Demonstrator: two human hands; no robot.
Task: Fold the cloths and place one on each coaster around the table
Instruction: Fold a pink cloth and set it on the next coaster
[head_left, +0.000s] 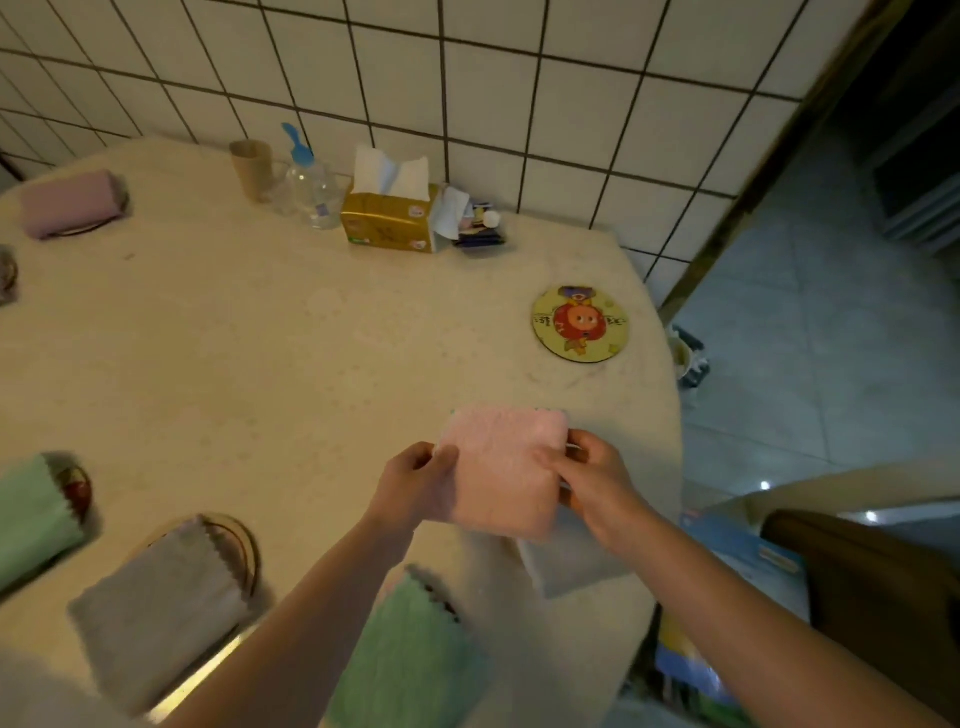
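I hold a folded pink cloth (504, 467) above the table's right side, my left hand (421, 480) pinching its left edge and my right hand (592, 478) its right edge. A bare round coaster (580, 322) with a cartoon print lies beyond it near the table edge. A grey cloth (156, 603) covers a coaster at the near left. One green cloth (410, 654) lies near my arms over a mostly hidden coaster. Another green cloth (31, 519) rests on a coaster at the left edge. A lilac cloth (70, 202) sits on a coaster at the far left. A pale cloth (566, 566) lies under my right wrist.
The beige round table (291, 332) stands against a tiled wall. A tissue box (389, 218), a plastic bottle (311, 187), a cardboard tube (252, 166) and small items (480, 228) line the back. A brown chair (862, 587) and blue floor are to the right.
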